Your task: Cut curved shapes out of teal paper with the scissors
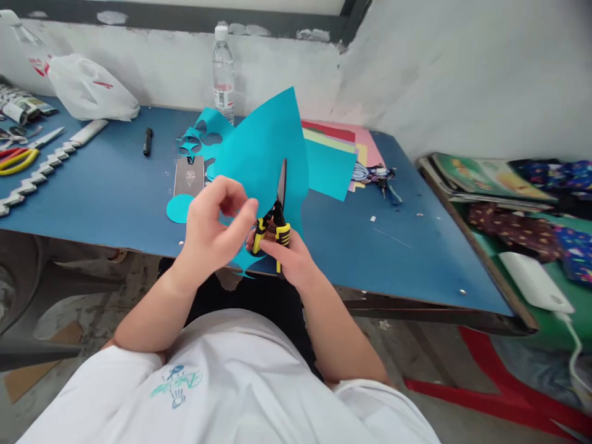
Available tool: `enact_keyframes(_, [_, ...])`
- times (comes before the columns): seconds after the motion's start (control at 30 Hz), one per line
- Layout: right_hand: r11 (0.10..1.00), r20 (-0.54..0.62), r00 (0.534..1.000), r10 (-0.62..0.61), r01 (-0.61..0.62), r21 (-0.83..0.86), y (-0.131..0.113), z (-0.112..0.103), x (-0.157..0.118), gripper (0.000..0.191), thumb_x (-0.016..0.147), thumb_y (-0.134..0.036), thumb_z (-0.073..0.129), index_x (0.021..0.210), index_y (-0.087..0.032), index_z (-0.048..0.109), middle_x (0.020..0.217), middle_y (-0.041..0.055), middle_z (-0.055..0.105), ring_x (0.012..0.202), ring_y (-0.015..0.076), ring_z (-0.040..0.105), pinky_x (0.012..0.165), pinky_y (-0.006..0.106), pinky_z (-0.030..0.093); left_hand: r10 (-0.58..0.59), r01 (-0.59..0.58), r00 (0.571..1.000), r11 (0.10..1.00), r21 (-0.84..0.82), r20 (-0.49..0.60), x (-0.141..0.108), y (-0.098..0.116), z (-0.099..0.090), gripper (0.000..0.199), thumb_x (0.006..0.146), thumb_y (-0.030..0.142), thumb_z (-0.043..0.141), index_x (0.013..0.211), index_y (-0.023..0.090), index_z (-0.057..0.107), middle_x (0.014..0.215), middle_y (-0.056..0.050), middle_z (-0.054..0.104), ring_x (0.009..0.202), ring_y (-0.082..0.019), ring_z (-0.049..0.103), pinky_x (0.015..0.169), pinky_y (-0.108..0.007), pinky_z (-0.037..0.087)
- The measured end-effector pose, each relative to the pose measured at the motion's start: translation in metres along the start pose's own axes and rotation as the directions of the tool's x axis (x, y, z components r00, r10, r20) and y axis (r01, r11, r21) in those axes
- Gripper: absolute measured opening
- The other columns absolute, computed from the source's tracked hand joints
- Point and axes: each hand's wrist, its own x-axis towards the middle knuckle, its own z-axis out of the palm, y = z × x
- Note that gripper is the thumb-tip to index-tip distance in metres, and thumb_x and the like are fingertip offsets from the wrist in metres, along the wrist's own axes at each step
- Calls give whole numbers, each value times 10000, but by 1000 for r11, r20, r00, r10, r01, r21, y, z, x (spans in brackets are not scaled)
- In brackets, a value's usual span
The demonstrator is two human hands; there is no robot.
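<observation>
A large sheet of turquoise paper [263, 139] stands tilted up over the table, bent, with its pointed corner at the top. My left hand [215, 228] is at its left edge, fingers curled and thumb toward the index finger, gripping the paper; the exact contact is partly hidden. In my right hand [292, 256] are scissors [274, 225] with black-and-yellow handles. Their visible dark blade points up against the paper; the other blade is hidden. A turquoise paper disc [179, 208] lies left of my left hand, overlapping a dark phone-like rectangle [189, 177].
Cut turquoise scraps [197, 142] lie behind the disc, near a water bottle [223, 74]. Coloured sheets [330, 163] are stacked at the right. Toward the left are a black marker [147, 142], a folded white strip [44, 169], yellow-red-handled scissors [21, 161] and a plastic bag [90, 89].
</observation>
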Motion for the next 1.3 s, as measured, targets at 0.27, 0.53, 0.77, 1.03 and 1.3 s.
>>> enact_keyframes(0.27, [998, 5, 1000, 21, -21, 52, 0, 1, -3, 533, 860, -601, 952, 1211, -234, 788, 1053, 77, 798, 966, 262, 732, 923, 427, 598, -437, 438, 898, 875, -208, 52, -14, -77, -3, 701, 975, 840, 741, 1369, 279, 589, 1270, -118, 756, 1183, -302, 748, 1010, -450, 606])
enact_keyframes(0.53, [1000, 41, 999, -14, 14, 5, 2, -3, -4, 500, 906, -643, 916, 1165, -241, 774, 1029, 71, 772, 935, 255, 694, 880, 414, 585, -587, 611, 773, 589, -530, 239, -4, -38, 2, 806, 767, 833, 979, 1274, 277, 690, 1038, -56, 801, 964, -261, 797, 772, -356, 611])
enact_keyframes(0.77, [1000, 71, 997, -13, 15, -22, 3, -5, -4, 517, 918, -694, 903, 1115, -239, 756, 1066, 77, 761, 974, 262, 709, 949, 434, 612, -539, 484, 834, 611, -626, 119, -4, -22, 13, 567, 720, 542, 1116, 1065, 232, 790, 1057, -73, 861, 1079, -311, 833, 937, -427, 688])
enact_keyframes(1.03, [998, 85, 995, -55, 56, -8, 0, -4, -5, 472, 977, -635, 891, 1221, -252, 762, 1148, 92, 789, 1080, 282, 751, 1020, 449, 612, -269, 239, 944, 956, -168, -190, -12, -10, -1, 665, 875, 733, 974, 693, 209, 606, 685, 2, 591, 667, -142, 522, 594, -319, 416])
enact_keyframes(1.3, [996, 76, 994, -72, 76, -53, -5, -1, -6, 470, 982, -681, 861, 1140, -250, 756, 1110, 95, 790, 1024, 275, 737, 978, 441, 615, -95, 121, 971, 987, 105, -219, -13, 0, -5, 799, 987, 591, 898, 638, 214, 286, 594, 55, 243, 576, -103, 208, 532, -355, 166])
